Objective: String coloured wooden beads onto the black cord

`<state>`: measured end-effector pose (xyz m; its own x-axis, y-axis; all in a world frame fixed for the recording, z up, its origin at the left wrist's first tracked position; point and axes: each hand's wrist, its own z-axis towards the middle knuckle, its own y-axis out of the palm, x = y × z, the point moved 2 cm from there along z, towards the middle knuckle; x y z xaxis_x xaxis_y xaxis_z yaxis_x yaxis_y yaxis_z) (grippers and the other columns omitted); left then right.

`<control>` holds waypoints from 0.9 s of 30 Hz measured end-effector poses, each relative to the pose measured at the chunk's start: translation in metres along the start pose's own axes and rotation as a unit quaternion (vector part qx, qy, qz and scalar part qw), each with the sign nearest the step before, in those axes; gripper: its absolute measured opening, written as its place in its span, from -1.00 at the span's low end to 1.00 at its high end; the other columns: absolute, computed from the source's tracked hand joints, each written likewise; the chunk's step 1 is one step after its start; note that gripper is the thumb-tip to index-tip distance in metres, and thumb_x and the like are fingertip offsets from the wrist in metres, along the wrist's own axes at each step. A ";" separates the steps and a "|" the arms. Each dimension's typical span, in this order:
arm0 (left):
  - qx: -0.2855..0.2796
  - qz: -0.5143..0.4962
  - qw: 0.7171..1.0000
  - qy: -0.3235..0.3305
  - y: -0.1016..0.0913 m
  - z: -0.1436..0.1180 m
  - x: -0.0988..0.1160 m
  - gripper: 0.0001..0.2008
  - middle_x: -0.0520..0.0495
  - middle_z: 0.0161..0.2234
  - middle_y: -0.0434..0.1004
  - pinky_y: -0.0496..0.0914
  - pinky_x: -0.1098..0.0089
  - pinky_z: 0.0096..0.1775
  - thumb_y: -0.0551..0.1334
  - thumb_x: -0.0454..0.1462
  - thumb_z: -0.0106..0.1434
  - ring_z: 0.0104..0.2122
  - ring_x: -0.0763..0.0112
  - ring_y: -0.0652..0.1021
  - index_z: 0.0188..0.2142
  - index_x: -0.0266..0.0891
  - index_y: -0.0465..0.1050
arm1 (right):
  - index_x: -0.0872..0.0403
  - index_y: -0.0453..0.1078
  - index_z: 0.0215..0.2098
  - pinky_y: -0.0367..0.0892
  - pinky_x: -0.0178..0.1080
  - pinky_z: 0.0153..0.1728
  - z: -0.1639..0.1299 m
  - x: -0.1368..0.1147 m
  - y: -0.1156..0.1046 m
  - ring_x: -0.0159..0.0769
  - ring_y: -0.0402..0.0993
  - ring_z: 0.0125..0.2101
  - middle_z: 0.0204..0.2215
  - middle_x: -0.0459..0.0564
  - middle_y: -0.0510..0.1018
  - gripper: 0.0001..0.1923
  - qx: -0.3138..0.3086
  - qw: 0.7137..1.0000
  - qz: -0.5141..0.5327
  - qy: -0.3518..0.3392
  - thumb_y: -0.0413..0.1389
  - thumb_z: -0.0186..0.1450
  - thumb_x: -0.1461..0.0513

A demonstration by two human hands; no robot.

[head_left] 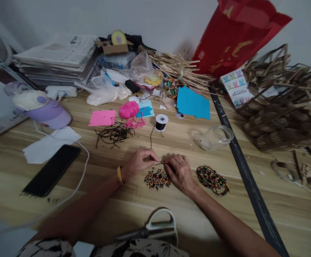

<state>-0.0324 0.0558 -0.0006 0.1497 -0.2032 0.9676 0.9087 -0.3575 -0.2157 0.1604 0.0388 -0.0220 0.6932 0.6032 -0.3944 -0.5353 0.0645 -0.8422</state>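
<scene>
Over the middle of the wooden table, my left hand [144,160] pinches a thin black cord [159,162] between thumb and fingertips. My right hand [180,172] is closed on the same cord a short way to the right, fingers bent, palm down. Just below the cord lies a loose pile of colourful beads [157,179], close to the right fingertips. Right of my right hand rests a coil of strung beads [212,180]. Beyond my hands stands a spool of black cord [161,122], its loose end trailing toward my left hand.
Scissors [160,226] lie at the near edge. A black phone [52,171] and white cable are at left. Cut black cords [115,132], pink yarn [129,109] and blue paper [192,102] lie farther back. A glass jar [215,138] and woven baskets [284,117] are at right.
</scene>
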 end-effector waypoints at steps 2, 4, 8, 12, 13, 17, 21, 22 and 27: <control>-0.003 0.024 1.000 0.010 0.001 0.000 -0.003 -0.91 -0.11 -0.42 0.54 0.39 0.40 -0.25 0.29 -0.32 0.13 -0.37 0.40 0.52 -0.44 -0.34 0.52 | 0.08 0.38 -0.34 0.14 -0.15 -0.22 0.000 0.001 -0.001 -0.21 0.32 -0.33 -0.41 0.03 0.46 -0.86 0.007 1.000 0.010 0.016 0.01 0.34 0.27; -0.006 0.029 1.000 0.009 0.002 0.000 -0.003 -0.91 -0.10 -0.43 0.54 0.39 0.41 -0.27 0.29 -0.32 0.13 -0.38 0.40 0.51 -0.44 -0.34 0.52 | 0.08 0.38 -0.33 0.15 -0.16 -0.21 0.001 0.002 -0.002 -0.21 0.33 -0.31 -0.40 0.02 0.47 -0.87 0.022 0.998 0.040 0.037 0.01 0.34 0.26; -0.011 -0.018 0.999 -0.035 -0.002 0.000 0.003 -0.88 -0.09 -0.42 0.52 0.39 0.42 -0.26 0.31 -0.29 0.11 -0.36 0.42 0.50 -0.44 -0.36 0.49 | 0.08 0.37 -0.32 0.19 -0.20 -0.24 0.002 0.006 -0.006 -0.25 0.36 -0.33 -0.40 0.00 0.47 -0.81 0.055 0.982 0.144 0.107 -0.03 0.37 0.19; -0.042 -0.089 0.992 -0.081 -0.005 0.000 0.006 -0.82 -0.06 -0.42 0.52 0.39 0.43 -0.25 0.35 -0.26 0.07 -0.36 0.44 0.51 -0.42 -0.37 0.47 | 0.08 0.37 -0.29 0.22 -0.24 -0.30 0.003 0.008 -0.010 -0.27 0.35 -0.35 -0.40 -0.02 0.44 -0.74 0.069 0.954 0.226 0.185 -0.08 0.38 0.12; -0.049 -0.097 0.990 -0.087 -0.005 0.000 0.005 -0.82 -0.06 -0.42 0.52 0.38 0.43 -0.24 0.36 -0.25 0.06 -0.36 0.44 0.51 -0.42 -0.37 0.47 | 0.08 0.37 -0.28 0.22 -0.25 -0.30 0.003 0.008 -0.011 -0.27 0.35 -0.34 -0.40 -0.02 0.44 -0.73 0.070 0.949 0.240 0.193 -0.08 0.38 0.11; -0.062 -0.099 0.988 -0.096 -0.002 -0.001 0.002 -0.81 -0.06 -0.42 0.52 0.38 0.42 -0.23 0.37 -0.25 0.04 -0.37 0.44 0.51 -0.43 -0.36 0.48 | 0.07 0.36 -0.27 0.23 -0.26 -0.31 0.003 0.006 -0.013 -0.28 0.33 -0.35 -0.41 -0.05 0.41 -0.73 0.091 0.935 0.279 0.198 -0.06 0.36 0.08; -0.060 -0.092 0.989 -0.095 0.000 -0.001 0.003 -0.83 -0.07 -0.41 0.53 0.38 0.41 -0.21 0.37 -0.27 0.04 -0.35 0.43 0.51 -0.42 -0.36 0.48 | 0.07 0.35 -0.26 0.24 -0.26 -0.28 0.002 0.006 -0.012 -0.29 0.33 -0.34 -0.40 -0.06 0.40 -0.76 0.103 0.928 0.308 0.183 -0.04 0.36 0.09; -0.058 -0.096 0.989 -0.096 -0.001 -0.001 0.004 -0.83 -0.06 -0.41 0.53 0.38 0.42 -0.22 0.36 -0.28 0.04 -0.35 0.44 0.51 -0.42 -0.36 0.48 | 0.07 0.35 -0.25 0.24 -0.26 -0.28 0.001 0.007 -0.012 -0.29 0.33 -0.34 -0.41 -0.06 0.40 -0.77 0.103 0.927 0.312 0.183 -0.05 0.36 0.10; -0.043 -0.126 0.986 -0.097 -0.005 0.000 0.008 -0.83 -0.02 -0.44 0.50 0.36 0.46 -0.28 0.37 -0.28 0.04 -0.41 0.49 0.48 -0.43 -0.36 0.46 | 0.06 0.33 -0.22 0.27 -0.28 -0.29 -0.001 0.011 -0.011 -0.31 0.34 -0.35 -0.41 -0.06 0.40 -0.79 0.120 0.916 0.327 0.197 -0.04 0.37 0.11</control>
<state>-0.0359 0.0562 0.0078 0.0020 0.0777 0.9970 0.8909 -0.4529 0.0335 0.1745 0.0437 -0.0180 0.2806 0.2438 -0.9283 -0.9567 -0.0065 -0.2909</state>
